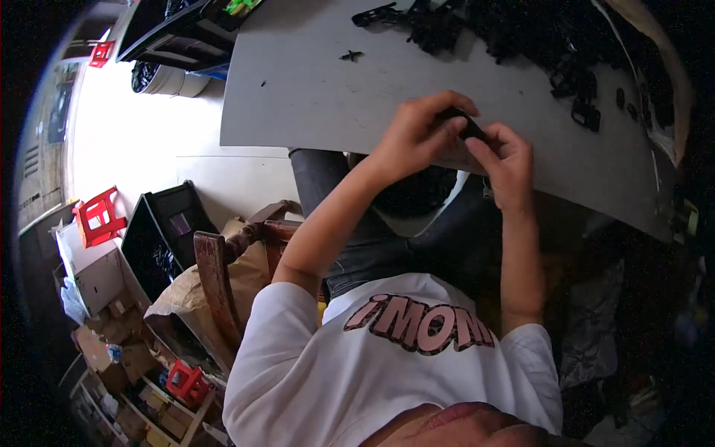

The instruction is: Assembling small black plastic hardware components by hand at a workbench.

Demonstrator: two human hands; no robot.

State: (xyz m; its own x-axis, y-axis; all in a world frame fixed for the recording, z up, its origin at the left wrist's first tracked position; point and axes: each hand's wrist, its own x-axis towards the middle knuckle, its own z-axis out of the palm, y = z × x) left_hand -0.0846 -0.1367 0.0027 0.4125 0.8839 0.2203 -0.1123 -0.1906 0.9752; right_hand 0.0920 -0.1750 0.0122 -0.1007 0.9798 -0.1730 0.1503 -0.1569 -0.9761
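Near the front edge of the grey table (298, 89), a small black plastic-looking part (471, 129) is held between both hands. My left hand (418, 134) pinches it from the left, with the thumb and fingers bent around it. On the other side my right hand (512, 165) grips it between thumb and forefinger. Much of the part is covered by fingers, so its exact kind cannot be made out. Farther back lies a heap of black plastic parts (521, 30), and a single small cross-shaped black piece (351, 55) sits apart from it.
Loose black pieces (586, 115) lie at the table's right. Below the table edge, between my legs, is a container of dark material (417, 195). To the left stand a wooden chair (216, 276), a black crate (167, 231), a red stool (100, 216) and cardboard boxes (97, 350).
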